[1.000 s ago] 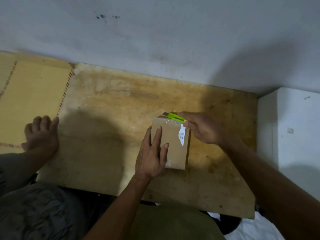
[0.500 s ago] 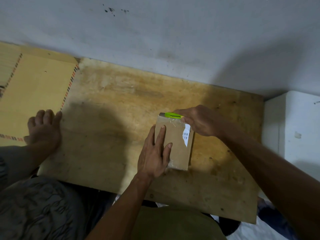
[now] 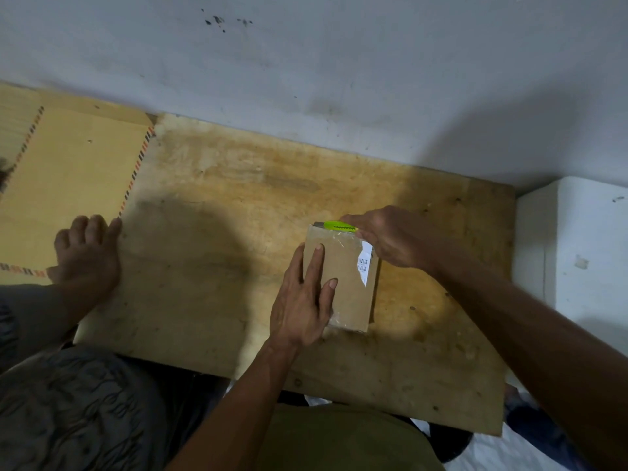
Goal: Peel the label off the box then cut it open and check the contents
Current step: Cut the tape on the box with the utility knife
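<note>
the box [image 3: 343, 283] lies flat on the wooden board [image 3: 221, 266], toward the board's 4 o'clock side and near the person's lap, close enough for both arms to work on it without stretching. the left hand [image 3: 302, 300] is pressed on top of the box at its 8 o'clock corner, fingers spread flat and holding nothing; this looks meant to pin the box so it cannot slide under the blade. the right hand [image 3: 390, 237] sits at the box's 1 o'clock corner, fingers closed around the knife [image 3: 338, 226], whose green body lies along the far edge at 12 o'clock. that edge carries shiny clear tape [image 3: 339, 237], so the blade is probably set there to slit the seam; the blade tip itself is too small to make out. keeping the left hand on the near half keeps its fingers away from the cutting line, which seems sensible.

a torn strip of white label [image 3: 363, 263] with barcodes is stuck on the top face at 3 o'clock, so the peeling appears only partly done. a bare foot [image 3: 86, 256] rests at the board's 9 o'clock edge, perhaps steadying it, beside a tan mat [image 3: 68, 171] with a striped border. the wall [image 3: 306, 79] runs along 12 o'clock.
</note>
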Available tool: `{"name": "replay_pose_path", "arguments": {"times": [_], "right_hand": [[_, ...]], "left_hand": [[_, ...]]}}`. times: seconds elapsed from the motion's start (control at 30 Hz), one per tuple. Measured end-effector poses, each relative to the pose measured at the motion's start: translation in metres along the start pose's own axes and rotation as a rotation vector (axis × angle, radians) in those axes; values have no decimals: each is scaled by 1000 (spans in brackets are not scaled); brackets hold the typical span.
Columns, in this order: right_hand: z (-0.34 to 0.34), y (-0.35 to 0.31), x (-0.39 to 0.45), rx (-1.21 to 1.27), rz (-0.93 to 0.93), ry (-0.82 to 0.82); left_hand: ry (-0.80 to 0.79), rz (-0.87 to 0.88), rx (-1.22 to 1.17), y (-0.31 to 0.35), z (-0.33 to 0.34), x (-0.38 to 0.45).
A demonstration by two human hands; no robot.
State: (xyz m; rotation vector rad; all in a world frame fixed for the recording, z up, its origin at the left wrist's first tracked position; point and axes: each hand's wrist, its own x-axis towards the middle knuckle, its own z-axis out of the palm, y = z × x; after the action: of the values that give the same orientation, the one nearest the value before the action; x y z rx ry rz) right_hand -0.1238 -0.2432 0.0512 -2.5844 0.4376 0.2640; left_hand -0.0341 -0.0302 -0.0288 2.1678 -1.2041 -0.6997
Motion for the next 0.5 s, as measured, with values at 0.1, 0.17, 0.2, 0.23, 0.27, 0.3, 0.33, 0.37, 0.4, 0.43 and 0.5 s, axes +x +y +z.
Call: {"name": "replay_pose_path", "arguments": {"times": [0.1, 0.17, 0.2, 0.23, 0.27, 0.3, 0.33, 0.37, 0.4, 0.43, 0.5], "right_hand": [[-1, 0, -4, -45, -17, 9], [1, 2, -7, -89, -23, 3], [2, 3, -8, -104, -17, -5], [3, 5, -9, -116, -11, -5], [4, 7, -10, -129, -3, -10], [3, 7, -12, -144, -3, -17], [2, 7, -13, -165, -4, -26], [0, 7, -15, -187, -7, -32], [-2, 6, -17, -208, -3, -35], [-3, 7, -20, -226, 4, -39], [-5, 8, -26, -257, 20, -41]], "left_hand": [[-3, 3, 0, 0, 1, 0], [-7, 3, 2, -1, 1, 0], [-10, -1, 3, -1, 0, 0], [-14, -5, 6, 0, 0, 0], [-18, -8, 10, 0, 0, 0], [-20, -9, 13, 0, 0, 0], [-23, -10, 14, 0, 0, -1], [-25, -12, 15, 0, 0, -1], [-27, -14, 17, 0, 0, -1], [-29, -17, 18, 0, 0, -1], [-32, -18, 18, 0, 0, -1]]}}
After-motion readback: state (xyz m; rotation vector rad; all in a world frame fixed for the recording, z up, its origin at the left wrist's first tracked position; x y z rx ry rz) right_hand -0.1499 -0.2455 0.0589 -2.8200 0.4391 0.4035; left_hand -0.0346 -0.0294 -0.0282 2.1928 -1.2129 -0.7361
